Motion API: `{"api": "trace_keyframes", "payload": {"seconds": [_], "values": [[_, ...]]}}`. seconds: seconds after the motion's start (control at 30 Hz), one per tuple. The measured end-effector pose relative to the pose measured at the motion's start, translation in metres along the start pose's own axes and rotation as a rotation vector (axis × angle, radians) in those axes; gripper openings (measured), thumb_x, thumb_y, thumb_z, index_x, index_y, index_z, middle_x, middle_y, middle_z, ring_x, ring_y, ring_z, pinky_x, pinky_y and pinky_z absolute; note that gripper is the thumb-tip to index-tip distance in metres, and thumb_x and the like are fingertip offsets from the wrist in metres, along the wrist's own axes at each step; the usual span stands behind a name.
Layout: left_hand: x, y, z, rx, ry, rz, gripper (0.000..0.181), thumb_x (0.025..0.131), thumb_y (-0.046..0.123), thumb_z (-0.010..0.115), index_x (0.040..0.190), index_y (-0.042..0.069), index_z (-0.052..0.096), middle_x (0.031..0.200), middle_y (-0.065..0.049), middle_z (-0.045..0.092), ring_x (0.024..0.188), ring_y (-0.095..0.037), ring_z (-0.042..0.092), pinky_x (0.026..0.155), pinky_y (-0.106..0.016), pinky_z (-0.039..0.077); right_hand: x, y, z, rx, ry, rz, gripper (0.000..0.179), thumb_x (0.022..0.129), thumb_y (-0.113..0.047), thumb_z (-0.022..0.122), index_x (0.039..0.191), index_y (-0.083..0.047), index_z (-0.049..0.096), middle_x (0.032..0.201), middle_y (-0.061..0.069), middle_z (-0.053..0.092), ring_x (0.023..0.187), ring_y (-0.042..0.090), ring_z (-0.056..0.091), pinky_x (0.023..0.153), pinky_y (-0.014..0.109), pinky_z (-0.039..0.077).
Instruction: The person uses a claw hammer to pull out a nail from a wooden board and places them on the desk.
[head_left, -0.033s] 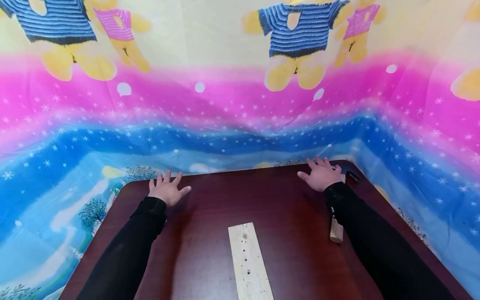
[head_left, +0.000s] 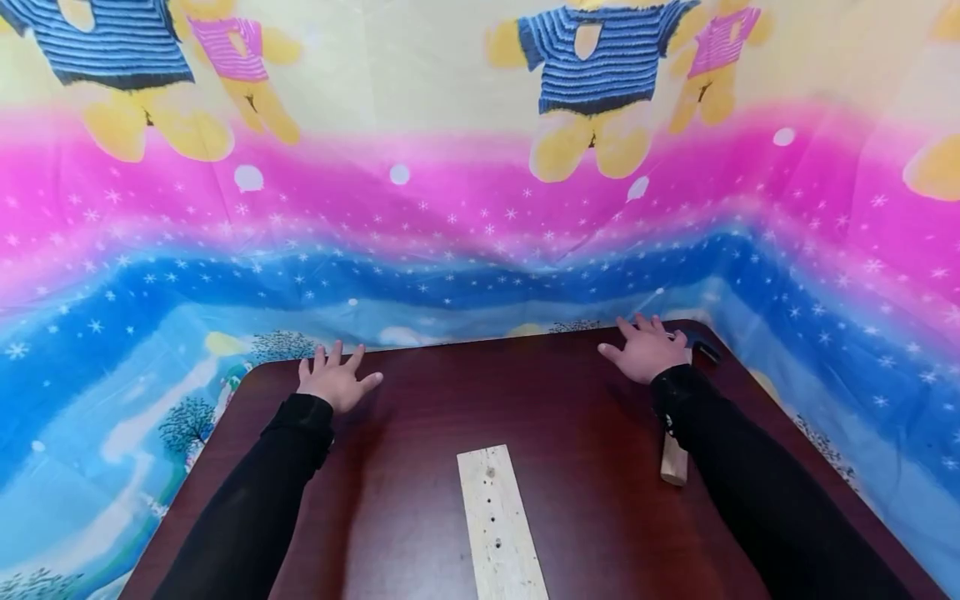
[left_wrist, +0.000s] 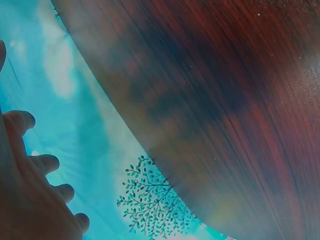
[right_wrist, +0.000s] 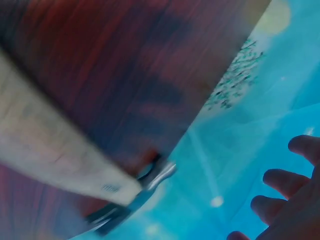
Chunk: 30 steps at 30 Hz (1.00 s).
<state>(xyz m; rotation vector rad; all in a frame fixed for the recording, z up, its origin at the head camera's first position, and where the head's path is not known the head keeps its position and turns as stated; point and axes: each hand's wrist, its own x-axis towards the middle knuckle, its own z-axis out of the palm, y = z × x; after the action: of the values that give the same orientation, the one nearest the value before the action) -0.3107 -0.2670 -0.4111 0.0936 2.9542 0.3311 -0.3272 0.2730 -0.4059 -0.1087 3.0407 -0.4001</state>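
My left hand (head_left: 335, 380) is held out over the far left part of the table, fingers spread and holding nothing. Toward the far right corner, my right hand (head_left: 647, 351) is spread in the same way, also with nothing in it. Under the right wrist lies a claw hammer (head_left: 674, 468); sleeve and hand hide the middle of its wooden handle in the head view. The right wrist view shows its metal head (right_wrist: 150, 182) at the table's edge, apart from the fingers. A pale wooden board (head_left: 501, 521) with several dark holes lies between the forearms, touched by neither hand.
The dark red-brown table (head_left: 450, 400) has a rounded far left corner. Behind and beside it hangs a printed cloth (head_left: 450, 208) with bears, snowflakes and trees, close along the table's edges.
My right hand sits very slightly further right. The left hand, hammer and board look the same.
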Motion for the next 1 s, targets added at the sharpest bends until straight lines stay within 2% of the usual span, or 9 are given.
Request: {"api": "trace_keyframes", "payload": {"seconds": [0.23, 0.4, 0.63, 0.73, 0.77, 0.8, 0.87, 0.93, 1.0], "values": [[0.001, -0.002, 0.001, 0.002, -0.008, -0.004, 0.085, 0.112, 0.066, 0.039, 0.177, 0.018, 0.012, 0.181, -0.030, -0.002, 0.166, -0.060, -0.008, 0.132, -0.077, -0.007, -0.002, 0.046, 0.005, 0.030, -0.005, 0.078, 0.091, 0.111, -0.066, 0.042, 0.174, -0.005, 0.019, 0.177, 0.038, 0.006, 0.162, 0.065, -0.005, 0.123, 0.087, 0.000], [-0.001, -0.006, -0.001, -0.008, -0.005, -0.007, 0.084, 0.113, 0.065, 0.039, 0.177, 0.017, 0.012, 0.181, -0.031, -0.001, 0.165, -0.060, -0.009, 0.132, -0.077, -0.006, 0.001, 0.052, 0.011, 0.060, -0.014, 0.084, 0.094, 0.109, -0.070, 0.043, 0.174, -0.006, 0.018, 0.176, 0.038, 0.007, 0.162, 0.065, -0.005, 0.123, 0.088, -0.003], [-0.006, -0.011, -0.001, -0.013, -0.002, -0.013, 0.083, 0.113, 0.061, 0.042, 0.176, 0.014, 0.013, 0.180, -0.032, -0.001, 0.164, -0.062, -0.007, 0.131, -0.079, -0.006, 0.002, 0.053, 0.036, 0.161, -0.241, 0.112, 0.100, 0.105, -0.073, 0.051, 0.175, -0.009, 0.016, 0.179, 0.032, -0.010, 0.160, 0.062, -0.022, 0.119, 0.089, -0.014], [-0.008, -0.014, -0.002, -0.014, 0.000, -0.022, 0.086, 0.112, 0.064, 0.041, 0.176, 0.014, 0.013, 0.180, -0.032, -0.002, 0.164, -0.063, -0.008, 0.130, -0.079, -0.007, -0.002, 0.049, 0.038, 0.178, -0.252, 0.146, 0.098, 0.107, -0.068, 0.053, 0.175, -0.009, 0.013, 0.178, 0.033, -0.015, 0.158, 0.066, -0.022, 0.120, 0.090, -0.008], [-0.009, -0.014, -0.002, -0.013, 0.000, -0.022, 0.086, 0.112, 0.065, 0.041, 0.176, 0.015, 0.013, 0.180, -0.032, -0.002, 0.164, -0.063, -0.009, 0.130, -0.079, -0.008, -0.004, 0.048, 0.038, 0.178, -0.252, 0.157, 0.096, 0.109, -0.063, 0.053, 0.175, -0.007, 0.011, 0.176, 0.036, -0.017, 0.157, 0.068, -0.021, 0.122, 0.089, -0.002], [-0.009, -0.014, -0.002, -0.016, 0.000, -0.022, 0.086, 0.112, 0.066, 0.040, 0.176, 0.015, 0.013, 0.181, -0.032, -0.002, 0.164, -0.062, -0.009, 0.130, -0.079, -0.008, -0.005, 0.047, 0.036, 0.154, -0.245, 0.151, 0.094, 0.111, -0.057, 0.054, 0.174, -0.002, 0.012, 0.175, 0.038, -0.013, 0.157, 0.071, -0.014, 0.123, 0.088, 0.005], [-0.009, -0.014, -0.002, -0.014, 0.002, -0.018, 0.086, 0.113, 0.064, 0.041, 0.176, 0.014, 0.013, 0.180, -0.032, -0.001, 0.164, -0.062, -0.009, 0.130, -0.079, -0.008, -0.008, 0.047, 0.033, 0.035, -0.232, 0.092, 0.082, 0.113, -0.042, 0.055, 0.169, 0.007, 0.022, 0.174, 0.043, 0.003, 0.158, 0.070, 0.015, 0.124, 0.077, 0.029], [-0.009, -0.014, -0.002, -0.014, -0.001, -0.016, 0.084, 0.113, 0.059, 0.043, 0.176, 0.013, 0.014, 0.180, -0.033, 0.000, 0.164, -0.062, -0.006, 0.130, -0.079, -0.006, -0.010, 0.048, 0.028, -0.066, -0.199, 0.022, 0.069, 0.111, -0.024, 0.056, 0.162, 0.015, 0.032, 0.168, 0.046, 0.025, 0.142, 0.061, 0.050, 0.108, 0.059, 0.052], [-0.009, -0.013, -0.001, -0.014, -0.004, -0.016, 0.081, 0.114, 0.055, 0.045, 0.176, 0.010, 0.015, 0.179, -0.034, 0.001, 0.164, -0.063, -0.004, 0.130, -0.080, -0.005, -0.012, 0.053, 0.026, -0.148, -0.156, -0.031, 0.057, 0.107, -0.011, 0.055, 0.153, 0.021, 0.043, 0.158, 0.045, 0.042, 0.116, 0.051, 0.067, 0.089, 0.045, 0.057]]}}
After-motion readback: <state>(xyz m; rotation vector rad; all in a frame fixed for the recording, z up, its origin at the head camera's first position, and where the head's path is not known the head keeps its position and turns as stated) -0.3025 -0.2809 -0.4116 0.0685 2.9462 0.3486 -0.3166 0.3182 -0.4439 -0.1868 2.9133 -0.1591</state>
